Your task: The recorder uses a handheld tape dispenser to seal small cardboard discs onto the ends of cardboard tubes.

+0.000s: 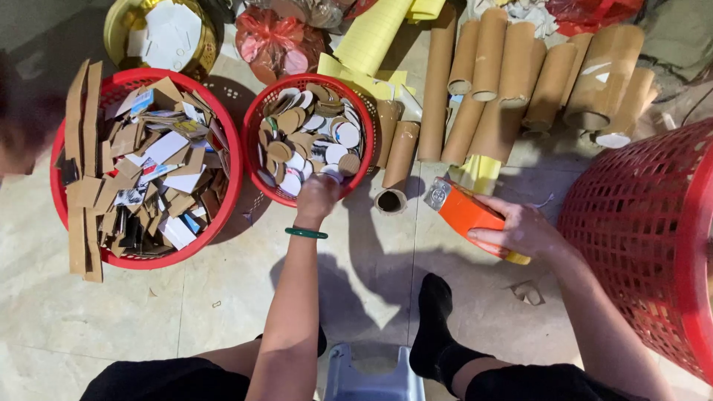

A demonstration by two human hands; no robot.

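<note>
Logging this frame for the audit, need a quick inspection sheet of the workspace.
Surface: pale tiled floor, scraps on it.
Job's things: orange tube with metal end cap; small red basket of cardboard and white discs.
Clutter: large red basket of cardboard offcuts, bare cardboard tubes, yellow sheets, gold tin, red basket at right.
Grips: left hand reaches into the disc basket, closure unclear; right hand closed on the orange tube.
Cables: nothing seen.
Surroundings: grey stool between the person's legs.

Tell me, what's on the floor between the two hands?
In the head view, one short cardboard tube lies between the left hand and the right hand.
</note>
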